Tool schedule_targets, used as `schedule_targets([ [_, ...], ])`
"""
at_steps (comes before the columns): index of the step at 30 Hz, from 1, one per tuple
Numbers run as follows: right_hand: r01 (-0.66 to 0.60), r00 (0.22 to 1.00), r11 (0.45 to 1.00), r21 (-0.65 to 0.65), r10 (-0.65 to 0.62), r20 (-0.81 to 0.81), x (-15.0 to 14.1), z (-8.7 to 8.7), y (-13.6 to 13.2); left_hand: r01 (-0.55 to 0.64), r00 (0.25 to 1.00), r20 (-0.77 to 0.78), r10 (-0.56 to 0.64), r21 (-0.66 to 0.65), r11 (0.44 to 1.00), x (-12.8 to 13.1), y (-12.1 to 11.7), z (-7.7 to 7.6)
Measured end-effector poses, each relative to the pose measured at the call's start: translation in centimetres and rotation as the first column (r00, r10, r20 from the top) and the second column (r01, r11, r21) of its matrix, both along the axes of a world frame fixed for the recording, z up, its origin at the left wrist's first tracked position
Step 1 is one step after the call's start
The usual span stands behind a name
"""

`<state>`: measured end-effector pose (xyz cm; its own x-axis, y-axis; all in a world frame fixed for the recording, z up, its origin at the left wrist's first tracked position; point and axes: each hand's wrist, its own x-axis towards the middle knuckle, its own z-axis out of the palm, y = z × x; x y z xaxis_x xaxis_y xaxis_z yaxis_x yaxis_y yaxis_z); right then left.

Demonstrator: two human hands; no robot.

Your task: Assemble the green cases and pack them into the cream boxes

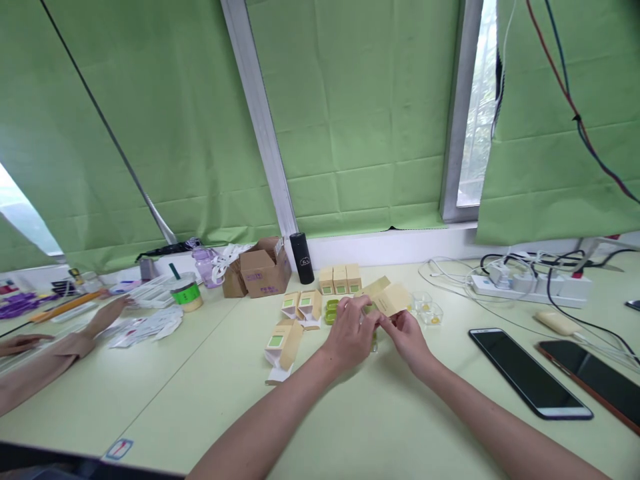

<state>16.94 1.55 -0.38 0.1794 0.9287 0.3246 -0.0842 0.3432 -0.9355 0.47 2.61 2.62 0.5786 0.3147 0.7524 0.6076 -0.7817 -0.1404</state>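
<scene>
My left hand [350, 333] and my right hand [407, 340] meet above the table, fingers closed in a pinch. Between them is a cream card box [393, 300], its flaps spread upward; my fingers hide its lower part. Just left of my left hand sit small green pieces [331, 311]. Cream boxes with green windows stand about: a pair [301, 305] and a single one [283, 343] with flaps folded out on the left, and a closed row [340, 279] behind. Clear containers with yellow bits [427, 310] lie beyond my right hand.
Phones [530, 370] lie at the right, below a power strip [533, 290] with tangled cables. A brown carton [265, 267], a black flask [302, 258] and a green-labelled cup [186, 292] stand at the back. Another person's arm [65, 353] reaches in from the left near packets [150, 327].
</scene>
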Motion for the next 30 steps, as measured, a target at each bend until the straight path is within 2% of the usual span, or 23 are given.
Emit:
schedule_targets([
  [4,0.092,0.995,0.996,-0.015,-0.091,0.028,0.7,0.1,0.2,0.057,0.995,0.088,-0.056,-0.019,0.998,-0.2,-0.6,0.5],
  [8,0.199,0.972,0.979,0.031,-0.202,0.119,1.1,0.1,0.2,0.021,0.975,0.223,-0.003,-0.077,0.997,-0.8,-0.5,0.5],
  [12,0.187,0.957,0.974,0.128,-0.210,0.198,1.1,-0.3,-0.1,-0.033,0.961,0.266,0.079,-0.173,0.984,-1.4,-0.2,0.1],
  [15,0.154,0.939,0.959,0.237,-0.216,0.266,1.1,-0.2,-0.5,-0.021,0.958,0.273,0.084,-0.229,0.973,-1.8,-0.1,0.0],
  [19,0.072,0.859,0.909,0.410,-0.266,0.438,1.2,0.3,-1.1,0.009,0.955,0.286,0.073,-0.275,0.961,-2.2,0.1,-0.2],
  [22,-0.032,0.796,0.841,0.540,-0.305,0.523,1.3,0.3,-1.4,0.030,0.955,0.292,0.052,-0.268,0.963,-2.5,0.5,-0.4],
  [26,-0.103,0.713,0.739,0.666,-0.412,0.568,1.4,0.1,-1.5,0.060,0.965,0.261,-0.009,-0.189,0.980,-2.8,0.6,-0.6],
  [30,-0.149,0.676,0.676,0.721,-0.463,0.573,1.3,0.2,-1.7,0.091,0.966,0.252,-0.058,-0.124,0.988,-2.9,0.3,-0.5],
])
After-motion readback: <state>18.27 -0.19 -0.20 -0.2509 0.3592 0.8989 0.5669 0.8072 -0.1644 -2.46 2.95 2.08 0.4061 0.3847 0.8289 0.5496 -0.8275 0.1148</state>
